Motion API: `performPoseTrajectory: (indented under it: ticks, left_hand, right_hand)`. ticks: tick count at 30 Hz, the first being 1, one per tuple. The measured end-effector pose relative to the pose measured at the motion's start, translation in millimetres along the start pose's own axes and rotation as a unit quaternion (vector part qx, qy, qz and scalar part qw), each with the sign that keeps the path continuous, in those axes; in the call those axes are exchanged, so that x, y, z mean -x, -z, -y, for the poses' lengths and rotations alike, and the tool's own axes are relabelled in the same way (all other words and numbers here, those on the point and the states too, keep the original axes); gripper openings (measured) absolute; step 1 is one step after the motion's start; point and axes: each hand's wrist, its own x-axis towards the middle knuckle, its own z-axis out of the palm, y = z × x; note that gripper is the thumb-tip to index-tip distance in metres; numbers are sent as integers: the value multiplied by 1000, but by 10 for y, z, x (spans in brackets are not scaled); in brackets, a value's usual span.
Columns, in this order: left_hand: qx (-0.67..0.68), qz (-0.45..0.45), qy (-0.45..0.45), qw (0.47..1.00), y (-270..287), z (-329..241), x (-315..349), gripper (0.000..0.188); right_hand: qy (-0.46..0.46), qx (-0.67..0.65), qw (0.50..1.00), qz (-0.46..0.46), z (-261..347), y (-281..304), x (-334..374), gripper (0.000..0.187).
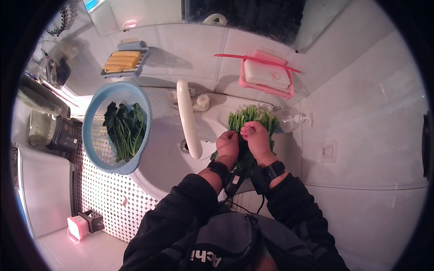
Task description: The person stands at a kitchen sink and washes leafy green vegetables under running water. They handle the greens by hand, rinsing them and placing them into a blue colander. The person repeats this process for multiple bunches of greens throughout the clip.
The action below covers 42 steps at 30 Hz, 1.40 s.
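Over the white basin's right rim [212,118], one bunch of leafy greens [253,118] is gripped by both hands, left hand [227,143] and right hand [257,137] closed on its stems; a curved white tap [187,119] stands just left; beyond it, one blue colander [92,113] holds more greens; tiled walls crowd close, bearing two soap racks.

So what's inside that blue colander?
The blue colander holds a heap of dark leafy greens. Its mesh shows around them; whatever lies beneath the heap is covered.
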Motion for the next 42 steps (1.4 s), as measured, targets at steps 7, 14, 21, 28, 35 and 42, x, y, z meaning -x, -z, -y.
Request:
performPoseTrajectory:
  ticks: [7, 14, 21, 28, 35, 42]
  left_hand:
    - [16, 54, -29, 998, 80, 53, 27, 26]
    - [-97, 120, -227, 962, 500, -175, 336, 36]
    - [-69, 305, -138, 940, 1354, -381, 526, 27]
    - [-108, 318, -50, 941, 2315, -599, 509, 28]
    - [-156, 265, -210, 928, 2650, -762, 484, 28]
    - [-196, 203, -330, 901, 3091, -1057, 308, 23]
  right_hand:
    - [-25, -11, 1000, 13, 93, -9, 23, 16]
    - [3, -272, 961, 58, 501, 6, 262, 15]
    - [-209, -322, 917, 104, 454, -314, 525, 15]
    - [-294, -363, 868, 167, 271, -1012, 675, 17]
    - [-130, -396, 909, -4, 515, -1420, 860, 23]
    - [-2, -267, 962, -56, 851, -1720, 1026, 24]
